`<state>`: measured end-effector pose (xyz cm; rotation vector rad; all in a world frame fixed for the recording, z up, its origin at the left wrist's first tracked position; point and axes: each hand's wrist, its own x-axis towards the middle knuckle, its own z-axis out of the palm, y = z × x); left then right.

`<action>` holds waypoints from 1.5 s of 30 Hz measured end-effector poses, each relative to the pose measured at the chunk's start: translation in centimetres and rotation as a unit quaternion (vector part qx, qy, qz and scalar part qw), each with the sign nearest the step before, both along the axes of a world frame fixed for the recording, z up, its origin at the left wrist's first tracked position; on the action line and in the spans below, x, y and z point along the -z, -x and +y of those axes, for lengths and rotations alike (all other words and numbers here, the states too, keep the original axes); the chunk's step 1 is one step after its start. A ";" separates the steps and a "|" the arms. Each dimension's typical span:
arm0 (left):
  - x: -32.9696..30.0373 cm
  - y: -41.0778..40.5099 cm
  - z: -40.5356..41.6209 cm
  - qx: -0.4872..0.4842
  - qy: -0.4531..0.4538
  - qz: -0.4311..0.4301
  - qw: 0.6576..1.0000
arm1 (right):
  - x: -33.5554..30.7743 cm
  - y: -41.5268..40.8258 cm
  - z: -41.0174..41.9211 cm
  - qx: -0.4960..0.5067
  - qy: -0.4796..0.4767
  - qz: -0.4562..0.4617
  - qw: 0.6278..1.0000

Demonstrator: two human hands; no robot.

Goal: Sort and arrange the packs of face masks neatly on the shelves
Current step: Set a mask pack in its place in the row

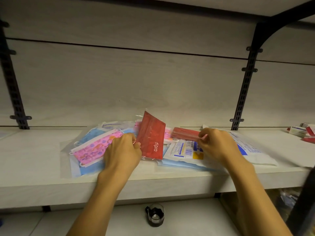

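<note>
Plainly, the sorting had barely begun; the packs of face masks lay in a loose overlapping heap on the shelf [42, 169], and the red pack [151, 138] in the middle served as the marker for everything else. The left hand [121, 151] pinched that red pack by its left edge and held it tilted up off the heap; just right of it, the right hand [216, 145] had its fingers closed on one end of a second red pack [185, 134], which seemed slightly lifted, though the blur made that hard to judge. Left of the red pack lay a pink patterned pack [92, 149] over blue packs [90, 135]; to its right and below sat a white printed pack [182, 150] on further pale blue ones. No orderly row or stack showed anywhere on the board; the two reds looked like the first matched pair being pulled out, with pink, blue and white left to separate and square up; well right of the red pack, some small boxes [303, 132] stood apart.
</note>
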<state>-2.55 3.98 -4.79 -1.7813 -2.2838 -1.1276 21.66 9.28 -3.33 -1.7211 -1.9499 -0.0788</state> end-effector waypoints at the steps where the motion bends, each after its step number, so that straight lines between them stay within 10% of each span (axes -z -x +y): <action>1: -0.1 0.2 -0.1 -0.006 -0.010 -0.008 1.000 | 0.0 -0.3 0.7 0.006 0.009 -0.005 1.000; 29: -1.5 1.0 -0.6 -0.014 -0.122 -0.090 0.988 | -1.5 -2.8 4.5 0.065 0.078 -0.079 0.992; 45: 1.2 -1.5 -8.1 -0.075 -0.192 -0.166 0.964 | -3.6 -1.3 -4.9 -0.123 -0.150 0.379 0.905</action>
